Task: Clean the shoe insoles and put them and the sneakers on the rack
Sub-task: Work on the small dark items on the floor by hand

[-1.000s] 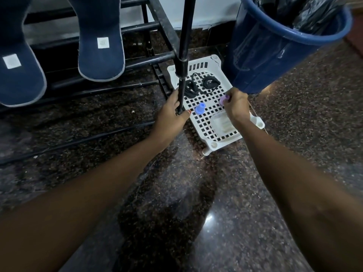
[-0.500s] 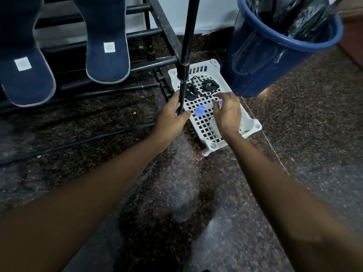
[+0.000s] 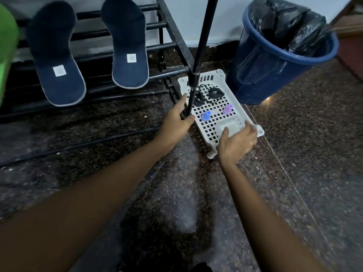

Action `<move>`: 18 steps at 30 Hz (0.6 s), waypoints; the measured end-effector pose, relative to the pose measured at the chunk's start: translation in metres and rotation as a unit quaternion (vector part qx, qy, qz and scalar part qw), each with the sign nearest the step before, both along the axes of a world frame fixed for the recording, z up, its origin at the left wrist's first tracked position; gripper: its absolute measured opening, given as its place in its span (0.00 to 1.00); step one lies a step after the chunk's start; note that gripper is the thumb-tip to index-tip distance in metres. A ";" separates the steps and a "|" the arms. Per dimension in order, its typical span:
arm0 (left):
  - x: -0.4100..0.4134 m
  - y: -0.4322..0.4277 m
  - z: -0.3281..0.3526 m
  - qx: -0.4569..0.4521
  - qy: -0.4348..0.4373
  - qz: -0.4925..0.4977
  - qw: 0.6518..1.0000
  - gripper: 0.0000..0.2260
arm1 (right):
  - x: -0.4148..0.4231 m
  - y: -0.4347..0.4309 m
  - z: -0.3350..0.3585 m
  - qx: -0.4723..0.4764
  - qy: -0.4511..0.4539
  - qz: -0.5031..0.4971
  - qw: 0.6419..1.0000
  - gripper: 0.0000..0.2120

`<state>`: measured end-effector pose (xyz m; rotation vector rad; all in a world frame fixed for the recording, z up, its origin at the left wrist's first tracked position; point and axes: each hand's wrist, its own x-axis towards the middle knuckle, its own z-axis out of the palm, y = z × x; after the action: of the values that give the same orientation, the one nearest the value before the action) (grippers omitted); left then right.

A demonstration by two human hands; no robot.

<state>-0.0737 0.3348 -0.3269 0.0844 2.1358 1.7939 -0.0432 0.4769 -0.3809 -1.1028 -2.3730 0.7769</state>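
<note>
Left hand (image 3: 176,123) curls round black slanted pole (image 3: 199,55); right hand (image 3: 237,144) grips translucent plastic box (image 3: 230,124) in white perforated tray (image 3: 221,74). Navy fabric insoles (image 3: 125,36) lie on black metal rack (image 3: 172,30). Lift your box level.

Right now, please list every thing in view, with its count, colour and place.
rack: 1, black, by the wall
insoles: 2, dark blue, across the rack bars, top left
bin: 1, blue, top right
bag: 1, black, lining the bin
tray: 1, white, on the floor between rack and bin
pole: 1, black, at the tray's left edge
cords: some, black, tray's far end
blue cap: 1, blue, mid tray
purple cap: 1, purple, mid tray
box: 1, pale, tray's near end
cable: 1, black, on the floor, left
green thing: 1, green, left edge, unclear what
left hand: grips the pole low down
right hand: holds the box
</note>
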 end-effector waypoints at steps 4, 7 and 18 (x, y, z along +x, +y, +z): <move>0.000 0.005 0.004 0.008 0.001 -0.003 1.000 0.29 | 0.013 0.009 -0.003 -0.217 0.077 -0.139 0.963 0.25; -0.002 0.008 0.009 0.016 0.007 -0.003 1.000 0.29 | 0.014 0.016 -0.008 -0.328 0.114 -0.155 0.925 0.14; -0.003 0.011 0.013 0.011 0.025 0.001 1.000 0.28 | -0.018 0.010 -0.017 -0.377 0.105 -0.127 0.911 0.09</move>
<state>-0.0772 0.3455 -0.3134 0.1335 2.1511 1.8339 -0.0612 0.4873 -0.3982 -1.4740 -1.7085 1.6838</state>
